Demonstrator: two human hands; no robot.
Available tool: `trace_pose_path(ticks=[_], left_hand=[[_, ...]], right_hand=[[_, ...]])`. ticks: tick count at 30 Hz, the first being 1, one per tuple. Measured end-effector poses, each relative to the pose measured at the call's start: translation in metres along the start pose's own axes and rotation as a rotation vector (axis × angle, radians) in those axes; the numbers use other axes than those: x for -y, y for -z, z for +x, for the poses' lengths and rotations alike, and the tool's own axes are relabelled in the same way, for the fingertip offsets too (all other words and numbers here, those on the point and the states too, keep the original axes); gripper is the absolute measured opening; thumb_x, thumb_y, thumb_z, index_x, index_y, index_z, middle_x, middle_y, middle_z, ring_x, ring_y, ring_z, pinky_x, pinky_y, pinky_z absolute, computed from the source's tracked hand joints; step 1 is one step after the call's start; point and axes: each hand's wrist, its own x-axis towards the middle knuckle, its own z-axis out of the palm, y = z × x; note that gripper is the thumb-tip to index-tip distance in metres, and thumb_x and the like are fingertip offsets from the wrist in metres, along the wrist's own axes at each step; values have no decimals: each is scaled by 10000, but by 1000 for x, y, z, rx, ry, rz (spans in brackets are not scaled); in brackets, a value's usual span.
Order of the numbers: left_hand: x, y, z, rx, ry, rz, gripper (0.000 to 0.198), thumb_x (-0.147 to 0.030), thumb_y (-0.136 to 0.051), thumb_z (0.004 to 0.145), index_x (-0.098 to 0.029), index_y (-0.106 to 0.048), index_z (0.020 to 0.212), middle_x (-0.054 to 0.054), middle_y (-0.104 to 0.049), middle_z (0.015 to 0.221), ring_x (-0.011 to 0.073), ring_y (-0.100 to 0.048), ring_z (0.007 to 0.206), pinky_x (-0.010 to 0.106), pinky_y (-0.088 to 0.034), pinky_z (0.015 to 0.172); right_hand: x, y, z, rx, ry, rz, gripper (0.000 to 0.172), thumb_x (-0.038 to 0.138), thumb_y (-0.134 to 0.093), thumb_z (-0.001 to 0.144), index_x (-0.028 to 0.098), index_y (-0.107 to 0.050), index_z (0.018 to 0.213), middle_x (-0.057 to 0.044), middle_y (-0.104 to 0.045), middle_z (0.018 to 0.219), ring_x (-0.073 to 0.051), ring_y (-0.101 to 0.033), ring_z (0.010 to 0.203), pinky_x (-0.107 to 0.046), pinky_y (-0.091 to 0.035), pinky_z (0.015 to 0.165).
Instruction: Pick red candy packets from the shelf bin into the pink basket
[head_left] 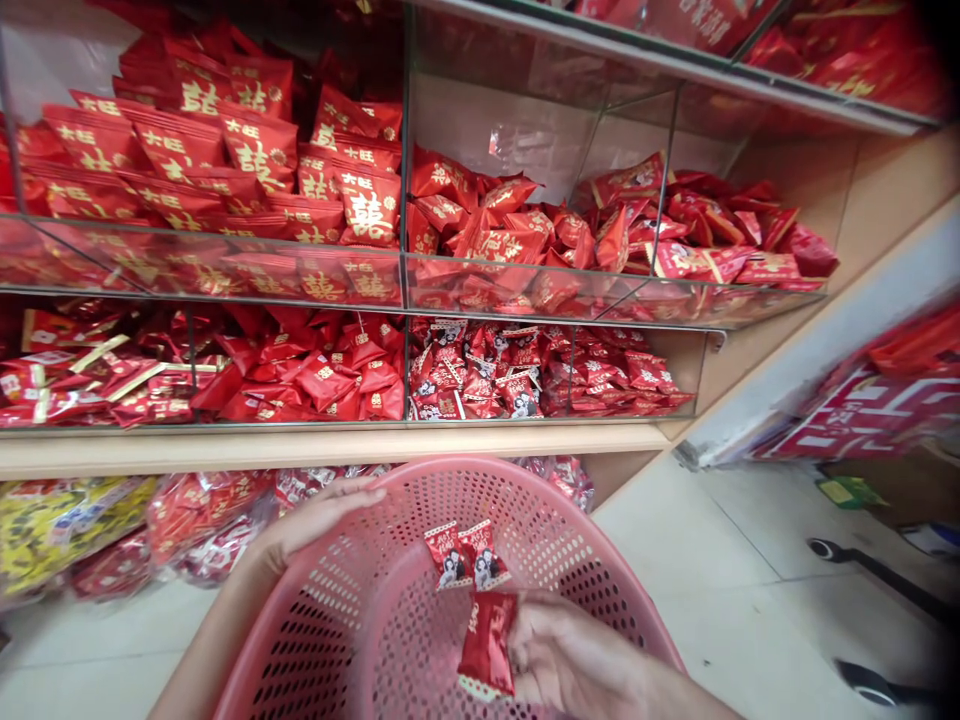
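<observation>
My left hand (pixel 319 518) is wrapped over the left rim of a round pink plastic basket (pixel 577 530) with perforated sides. In my right hand (pixel 562 640), inside the basket, a red wrapped candy (pixel 486 642) is pinched between thumb and fingers. Two more small candies, a left one (pixel 448 556) and a right one (pixel 486 553), lie touching each other near the far inner side of the basket. Their red wrappers carry white lettering and a black-and-white couple figure. The held candy has a pale strip along its lower end.
In front, a shelf has glass-fronted compartments of red packets (pixel 367 205). The lower row includes candies with couple figures (pixel 517 392). Bagged sweets (pixel 75 525) lie beneath a wooden ledge (pixel 187 452). Dark chair legs (pixel 877 685) stand on the tiled floor at right.
</observation>
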Motion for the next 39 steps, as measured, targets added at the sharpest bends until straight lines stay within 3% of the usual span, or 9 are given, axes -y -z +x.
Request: trace_pose_path(ticks=[4, 9, 17, 23, 27, 32, 39], left_hand=[[2, 1, 1, -27, 1, 4, 455, -483, -711, 640, -218, -708, 1010, 56, -641, 1200, 258, -549, 1169, 319, -427, 992], [4, 2, 2, -52, -5, 24, 439, -470, -717, 633, -224, -715, 997, 55, -629, 1218, 265, -521, 1201, 322, -406, 1014], [2, 0, 2, 73, -28, -42, 432, -479, -696, 669, -235, -709, 1025, 45, -653, 1182, 262, -567, 1147, 322, -446, 976], [3, 1, 2, 42, -2, -45, 449, -470, -708, 658, -229, -702, 1037, 42, -654, 1178, 257, -578, 1132, 313, -451, 967], [3, 0, 2, 57, 11, -78, 453, -467, -716, 648, -222, -706, 1030, 54, -669, 1151, 267, -603, 1092, 324, -464, 943], [-1, -2, -2, 91, 25, -92, 426, -463, -698, 682, -198, -705, 1016, 66, -696, 1097, 252, -637, 1017, 329, -480, 895], [-6, -2, -5, 41, 48, -109, 456, -449, -722, 652, -198, -702, 1033, 54, -693, 1108, 251, -630, 1023, 313, -477, 889]], right_hand=[[1, 3, -3, -23, -7, 4, 131, 80, -637, 630, 138, -631, 747, 16, -620, 668, -82, -600, 630, -245, -497, 722], [8, 10, -3, 1, 4, -82, 285, 187, -750, 664, 146, -652, 928, -22, -658, 848, -136, -644, 785, -338, -492, 840], [16, 4, 14, -134, 135, -192, 448, 237, -796, 615, 226, -628, 1030, 27, -612, 882, -95, -586, 775, -238, -461, 746], [8, 9, 41, -213, 367, -544, 451, 274, -752, 629, 218, -591, 1047, 8, -616, 870, -157, -593, 815, -290, -454, 755], [5, 21, 60, -365, 500, -919, 540, 193, -662, 657, 208, -510, 1176, -38, -619, 1007, -201, -587, 938, -330, -448, 834], [10, 18, 74, -521, 506, -1318, 627, 217, -572, 725, 150, -395, 1322, -131, -514, 1277, -242, -506, 1152, -347, -387, 962], [13, 2, 90, -633, 464, -1723, 504, 206, -532, 786, 134, -437, 1276, -160, -587, 1186, -284, -572, 1076, -392, -451, 874]])
